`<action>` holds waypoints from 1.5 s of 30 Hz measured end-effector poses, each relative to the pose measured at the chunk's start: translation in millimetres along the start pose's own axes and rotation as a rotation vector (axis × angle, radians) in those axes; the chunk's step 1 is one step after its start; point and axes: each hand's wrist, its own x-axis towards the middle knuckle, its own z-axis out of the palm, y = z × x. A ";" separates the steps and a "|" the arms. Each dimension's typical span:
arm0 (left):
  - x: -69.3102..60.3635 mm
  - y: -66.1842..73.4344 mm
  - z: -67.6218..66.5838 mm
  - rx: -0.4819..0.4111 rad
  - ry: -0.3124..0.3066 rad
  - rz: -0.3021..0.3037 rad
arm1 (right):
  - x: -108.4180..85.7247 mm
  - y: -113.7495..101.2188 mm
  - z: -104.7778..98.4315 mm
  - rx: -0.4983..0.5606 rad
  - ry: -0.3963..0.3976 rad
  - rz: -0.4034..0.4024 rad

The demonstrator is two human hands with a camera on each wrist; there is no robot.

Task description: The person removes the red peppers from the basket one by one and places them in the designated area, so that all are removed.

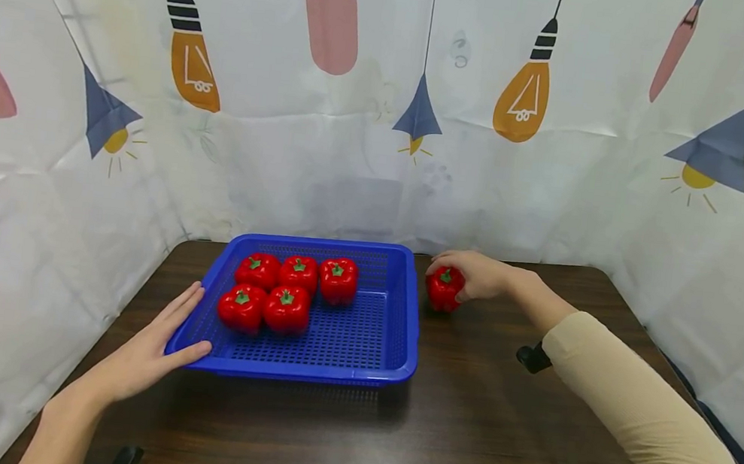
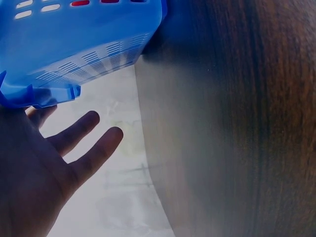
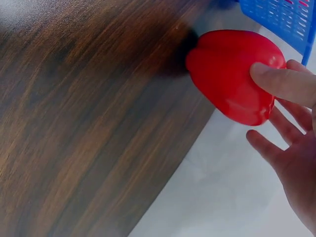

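Note:
A blue plastic basket (image 1: 357, 373) with perforated walls and floor stands on the dark table. Several red bell peppers (image 1: 287, 308) with green stems sit upright in its left and back part. My left hand (image 1: 145, 348) rests on the basket's left rim, fingers spread and fairly straight, thumb over the front left corner. To the right of the basket, my right hand (image 1: 476, 275) grips another red bell pepper (image 1: 442, 288) between thumb and fingers. In the right wrist view the thumb presses the side of that bell pepper (image 3: 232, 74), which is at or just above the tabletop.
The dark wooden table (image 1: 494, 426) ends at a white curtain (image 1: 349, 192) printed with lamps, which hangs behind it and along both sides. A black strap piece (image 1: 533, 358) sticks out by the right sleeve (image 1: 639, 411); another black piece (image 1: 119, 460) is near the left wrist.

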 end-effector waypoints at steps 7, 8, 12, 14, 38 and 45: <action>0.3 1.7 -0.5 0.003 -0.002 -0.002 | -2.6 0.7 -9.2 0.012 0.012 -0.002; 0.1 1.7 -0.4 0.001 -0.001 0.000 | -2.4 -0.5 -11.3 0.009 0.014 0.000; -0.6 1.5 -0.1 -0.004 0.000 0.005 | 0.0 -7.8 -20.5 -0.013 0.031 -0.005; -0.8 1.6 -0.1 -0.005 0.001 0.006 | 1.9 -12.4 -24.6 -0.029 0.044 -0.019; -1.4 -0.1 1.9 -0.026 0.019 0.016 | 77.0 -90.1 -26.9 -0.126 -0.044 -0.129; -1.3 0.0 1.7 -0.023 0.018 0.010 | 103.7 -108.7 -9.9 -0.164 -0.114 -0.175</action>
